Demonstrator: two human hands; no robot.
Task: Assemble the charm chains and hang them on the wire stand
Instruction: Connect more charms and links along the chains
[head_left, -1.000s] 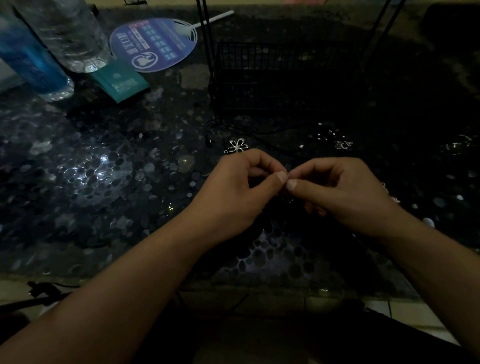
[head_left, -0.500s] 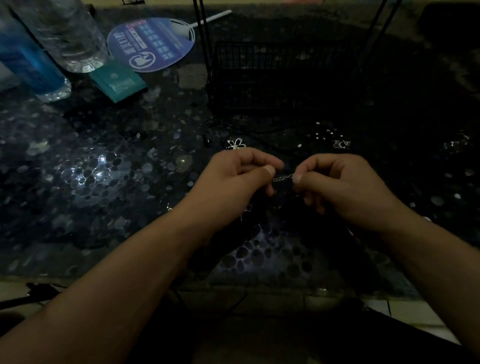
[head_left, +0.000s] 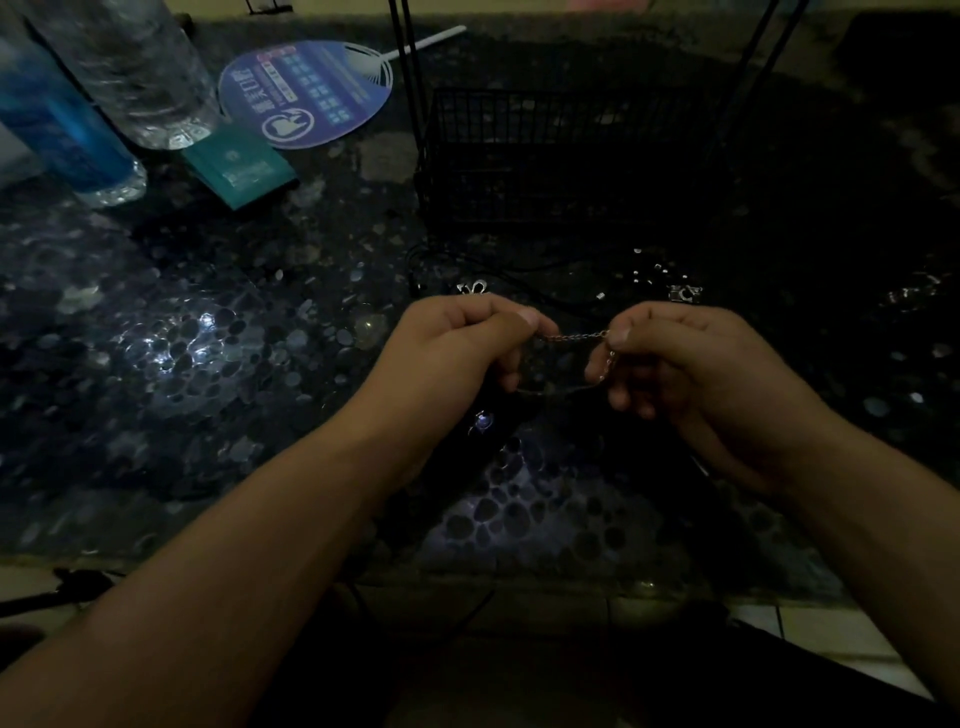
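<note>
Chain (head_left: 574, 336) stretched taut between my two hands above the dark pebbled table (head_left: 208, 364); left hand (head_left: 457, 353) pinches one end with thumb and forefinger, other fingers curled; right hand (head_left: 691, 364) pinches the other end the same way, a loose tail dangling below its thumb; wire stand (head_left: 561, 156) sits behind, well apart from chain; small silver charms (head_left: 684, 294) lie on table near it; blue fan (head_left: 306, 93), bottles far left.
</note>
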